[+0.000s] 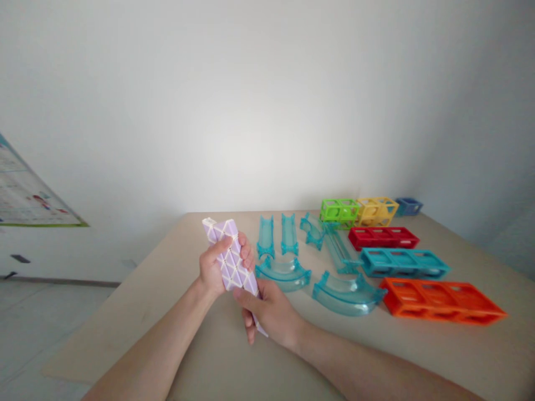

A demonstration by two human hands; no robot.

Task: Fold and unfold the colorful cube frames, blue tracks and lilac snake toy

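Note:
Both my hands hold a long purple-and-white block of triangle segments, a folding snake puzzle (pixel 229 255), tilted above the table. My left hand (pixel 215 268) wraps round its upper half, thumb on the front. My right hand (pixel 267 313) grips its lower end from below, fingers closed around it. Just right of my hands lie clear teal track pieces: a curved one (pixel 284 273), another curved one (pixel 345 292) and two short straight ones (pixel 276 235).
A beige table (pixel 418 356) carries plastic frame blocks at the right: orange (pixel 443 301), teal (pixel 403 263), red (pixel 382 237), green (pixel 339 211), yellow (pixel 376 210) and blue (pixel 408 206). A white wall stands behind. A poster (pixel 25 195) hangs at the left.

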